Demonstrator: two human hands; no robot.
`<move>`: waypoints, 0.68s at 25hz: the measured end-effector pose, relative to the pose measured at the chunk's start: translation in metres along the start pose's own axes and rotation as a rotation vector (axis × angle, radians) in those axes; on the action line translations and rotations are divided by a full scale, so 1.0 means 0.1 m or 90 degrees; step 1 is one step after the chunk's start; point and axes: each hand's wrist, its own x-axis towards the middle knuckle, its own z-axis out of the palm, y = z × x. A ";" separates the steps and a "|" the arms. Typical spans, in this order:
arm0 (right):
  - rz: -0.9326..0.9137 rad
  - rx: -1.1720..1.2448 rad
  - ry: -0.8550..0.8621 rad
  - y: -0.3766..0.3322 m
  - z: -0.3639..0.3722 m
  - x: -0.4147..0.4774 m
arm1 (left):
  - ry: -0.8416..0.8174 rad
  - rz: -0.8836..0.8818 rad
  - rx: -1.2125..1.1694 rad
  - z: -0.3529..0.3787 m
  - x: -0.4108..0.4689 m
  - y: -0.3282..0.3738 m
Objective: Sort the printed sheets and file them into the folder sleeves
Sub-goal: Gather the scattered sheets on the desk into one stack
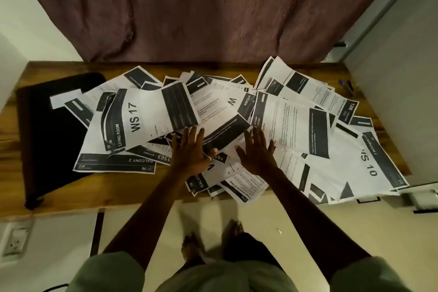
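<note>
Wooden table (pixel 132 193) — plank top. A maroon curtain (pixel 213 7) hangs along its far edge, with pale walls at both ends.

Printed sheets (pixel 296 121): loose overlapping heap, white with black header blocks, spread from the middle of the table to its right end. Several hang over the near edge toward the right corner. Legible items: WS 17 sheet (pixel 142 116), marked LIVING ROOM, on top left of centre; WS 10 sheet (pixel 369 161) at the right end.

Left grip (pixel 189 152): fingers straight and spread, palm down on the heap by the middle of the near edge, nothing grasped. Its fingertips are at the near edge of the WS 17 sheet.

Right grip (pixel 257 152): likewise flat and spread, just beside the left, resting on sheets, nothing grasped.

Black folder (pixel 47 130): flat at the left end, partly under the heap's left fringe. A small white slip (pixel 65 99) lies on it.

Pens (pixel 347 89): far right corner, beside the heap.

Open room — a bare wood strip along the near edge between folder and heap, and another at the far left corner. Pale floor (pixel 142 220) lies below, with a wall socket (pixel 15 242) under the left end.
</note>
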 end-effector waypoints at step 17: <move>-0.172 -0.075 -0.029 0.53 0.15 0.56 | 0.049 -0.224 -0.048 0.21 0.25 0.39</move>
